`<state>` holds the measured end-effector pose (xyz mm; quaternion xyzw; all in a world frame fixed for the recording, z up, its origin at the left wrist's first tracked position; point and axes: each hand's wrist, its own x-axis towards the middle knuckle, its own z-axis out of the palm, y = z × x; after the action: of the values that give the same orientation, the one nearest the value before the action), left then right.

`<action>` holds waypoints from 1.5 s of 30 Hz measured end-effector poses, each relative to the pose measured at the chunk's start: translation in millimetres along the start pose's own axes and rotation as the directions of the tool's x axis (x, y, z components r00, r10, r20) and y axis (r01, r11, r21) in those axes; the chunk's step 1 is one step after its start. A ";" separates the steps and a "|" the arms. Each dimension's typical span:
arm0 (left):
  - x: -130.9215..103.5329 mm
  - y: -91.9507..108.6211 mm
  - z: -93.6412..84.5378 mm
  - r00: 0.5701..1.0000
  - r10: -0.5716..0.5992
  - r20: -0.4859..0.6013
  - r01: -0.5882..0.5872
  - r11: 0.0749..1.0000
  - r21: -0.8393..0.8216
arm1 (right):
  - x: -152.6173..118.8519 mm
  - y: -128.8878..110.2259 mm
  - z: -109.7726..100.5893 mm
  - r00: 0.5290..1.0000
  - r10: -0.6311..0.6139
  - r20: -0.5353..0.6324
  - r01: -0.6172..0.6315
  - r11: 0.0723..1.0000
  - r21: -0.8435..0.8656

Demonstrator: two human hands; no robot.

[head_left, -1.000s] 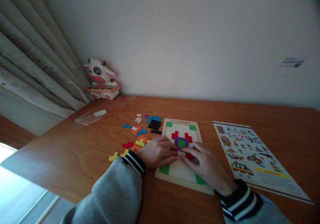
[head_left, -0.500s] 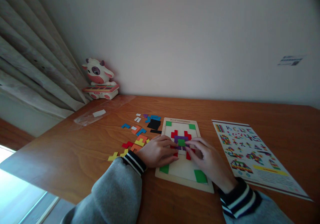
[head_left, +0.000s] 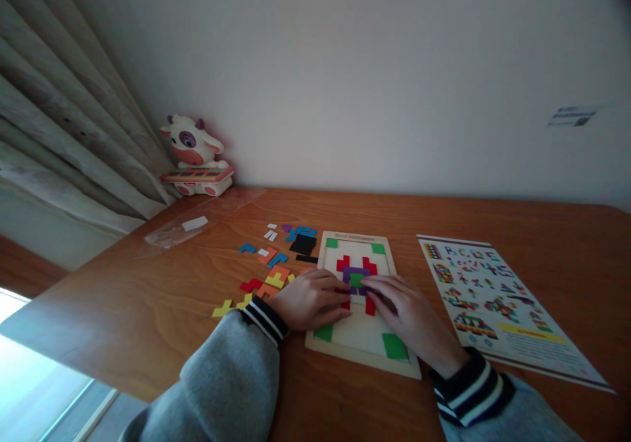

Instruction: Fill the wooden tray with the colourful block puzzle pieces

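A light wooden puzzle board (head_left: 345, 350) lies on the table with green pieces in its corners. At its middle, red pieces (head_left: 369, 266) surround a purple shape (head_left: 363, 271) with a green piece (head_left: 355, 280) inside it. My left hand (head_left: 315, 299) rests over the board's left side, fingers spread, fingertips touching the left edge of the purple shape. My right hand (head_left: 407, 314) reaches in from the right, its fingertips at the right edge of the green and purple pieces. Nothing shows lifted in either hand.
Loose yellow (head_left: 223, 308), blue (head_left: 247, 248), black (head_left: 303, 244) and other coloured pieces lie left of the board. A printed pattern sheet (head_left: 497, 297) is on the right. A cow toy (head_left: 197, 156) and a clear plastic bag (head_left: 170, 235) are at the back left.
My right fingertips have shifted slightly left over the central pieces. My left hand stays almost where it was.
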<state>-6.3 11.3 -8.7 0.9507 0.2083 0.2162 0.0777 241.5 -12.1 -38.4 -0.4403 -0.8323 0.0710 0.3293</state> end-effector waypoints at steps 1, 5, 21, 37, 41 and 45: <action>0.1 0.2 0.1 1.000 -0.001 -0.001 0.001 1.000 0.002 | -0.2 0.5 0.3 1.000 0.000 0.005 0.000 1.000 -0.004; 0.1 1.7 0.0 1.000 0.006 0.000 -0.006 1.000 0.021 | -0.5 1.4 1.3 1.000 0.000 -0.012 0.000 1.000 -0.018; -44.5 -49.0 -37.7 0.550 -0.798 -0.248 0.802 0.420 0.426 | 2.1 -6.5 -4.2 0.994 0.079 -0.074 -0.076 0.996 0.041; -53.6 -54.6 -50.6 0.385 -0.902 -0.198 0.870 0.282 0.405 | 2.4 -7.6 -5.3 0.989 0.133 -0.063 -0.128 0.988 0.089; -54.1 -53.3 -50.8 0.395 -0.908 -0.140 0.853 0.305 0.424 | 2.8 -8.3 -6.8 0.986 0.155 -0.064 -0.149 0.984 0.099; -53.4 -52.2 -52.4 0.366 -0.918 -0.153 0.852 0.264 0.453 | 3.8 -9.7 -8.6 0.983 0.168 -0.071 -0.159 0.981 0.113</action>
<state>-92.2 38.4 5.6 0.6700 0.7418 0.0117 -0.0280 238.6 -16.5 -25.9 -0.4914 -0.7744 0.1244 0.3786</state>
